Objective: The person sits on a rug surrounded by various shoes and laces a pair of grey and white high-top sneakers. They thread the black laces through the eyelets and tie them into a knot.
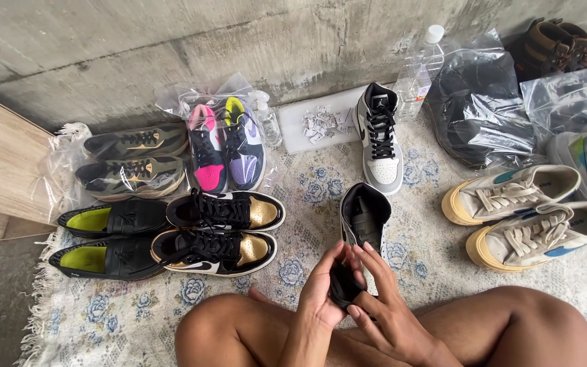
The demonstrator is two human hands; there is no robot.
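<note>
Above crossed legs, left hand (321, 289) and right hand (378, 299) fingers clamped on grey high-top sneaker (363, 217), apparently unlaced, clear bag (229, 136) holding colourful sneakers

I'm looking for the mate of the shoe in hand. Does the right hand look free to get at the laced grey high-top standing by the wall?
Probably not at once: the right hand and left hand both hold the unlaced grey high-top. The laced grey high-top stands straight ahead on the rug with nothing between.

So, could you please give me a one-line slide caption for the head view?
Both hands, left hand and right hand, hold a grey high-top sneaker over a floral rug among paired shoes.
</note>
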